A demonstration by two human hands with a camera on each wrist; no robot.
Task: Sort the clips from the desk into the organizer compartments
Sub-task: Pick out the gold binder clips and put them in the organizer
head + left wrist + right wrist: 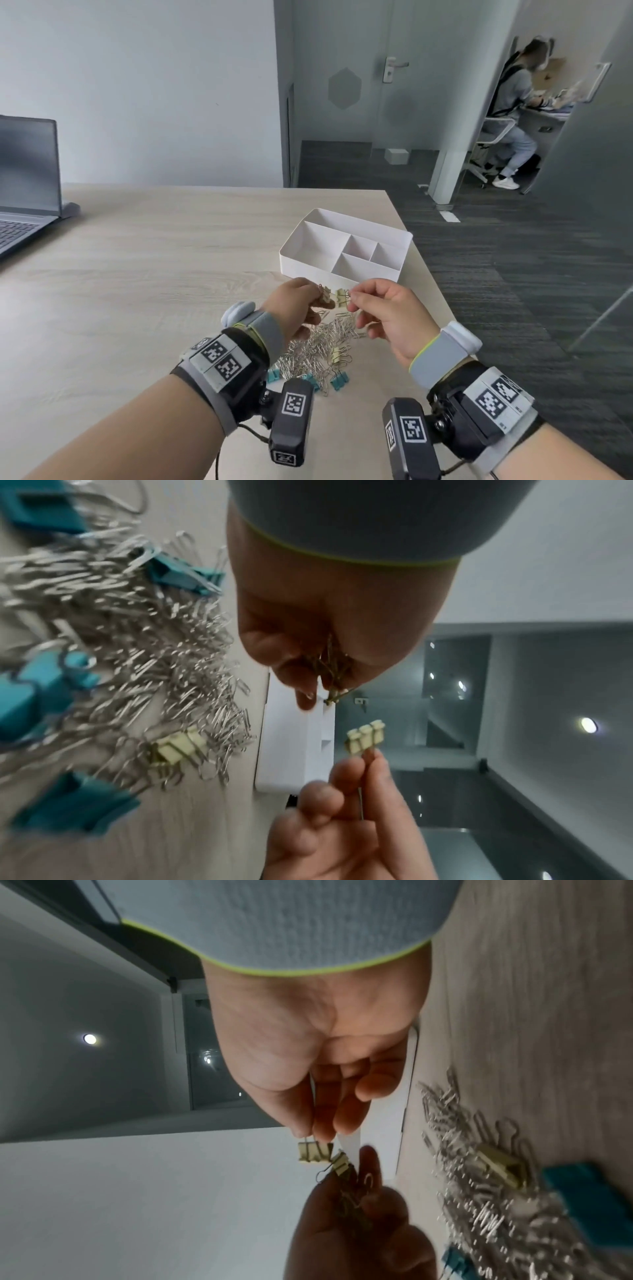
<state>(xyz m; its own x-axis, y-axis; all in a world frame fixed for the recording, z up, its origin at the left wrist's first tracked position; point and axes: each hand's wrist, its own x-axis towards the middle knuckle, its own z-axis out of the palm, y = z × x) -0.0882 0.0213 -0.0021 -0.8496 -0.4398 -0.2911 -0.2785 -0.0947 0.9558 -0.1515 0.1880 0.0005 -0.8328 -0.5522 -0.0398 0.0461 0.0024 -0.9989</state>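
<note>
My right hand (383,315) pinches the wire handle of a small cluster of pale yellow binder clips (365,738); it looks like 3 from the left wrist view. My left hand (298,308) is curled round a bunch of yellow clips (327,297); count hidden inside the fist. Both hands are raised over the paperclip pile (318,346) on the desk (137,274). Teal binder clips (339,379) sit at the pile's near edge, partly cut off by the wrist cameras. The white organizer (346,248) stands just beyond; its compartment floors are partly hidden by the walls.
</note>
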